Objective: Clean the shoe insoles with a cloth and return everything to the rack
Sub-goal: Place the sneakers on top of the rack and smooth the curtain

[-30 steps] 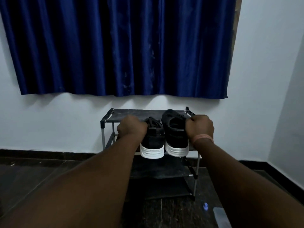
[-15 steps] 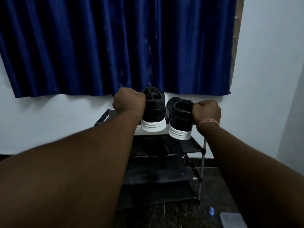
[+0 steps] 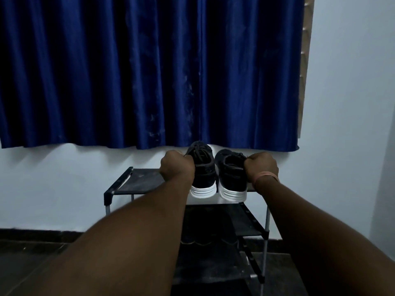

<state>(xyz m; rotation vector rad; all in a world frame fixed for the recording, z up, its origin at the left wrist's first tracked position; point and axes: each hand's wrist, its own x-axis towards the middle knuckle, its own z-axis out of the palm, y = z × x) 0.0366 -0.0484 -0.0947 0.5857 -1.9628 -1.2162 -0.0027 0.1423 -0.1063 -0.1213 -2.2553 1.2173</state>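
- Both arms are stretched straight out in front, forearms filling the lower half of the view, each fist closed around one shoe.
- Left hand [image 3: 177,168] has its fingers curled tight on the outer side of the left shoe [image 3: 202,169], up near the collar and laces, knuckles facing the camera.
- Right hand [image 3: 261,167] grips the right shoe [image 3: 232,175] the same way on its outer edge; there's a pink band [image 3: 266,175] round that wrist.
- The shoes are black with white soles, heels toward the camera, side by side and just about touching, at the front of the top shelf of the rack [image 3: 119,186]. Can't really tell if the soles are resting on the shelf or held just above it.
- The left arm covers a good chunk of the rack's lower shelves, and it's so dim down there I can't make out what's on them.
- Fingertips are hidden behind the shoes. Insoles aren't visible from this angle.
- No brand or writing readable on the shoes.
- Blue curtain [image 3: 149,71] hangs on the wall behind.
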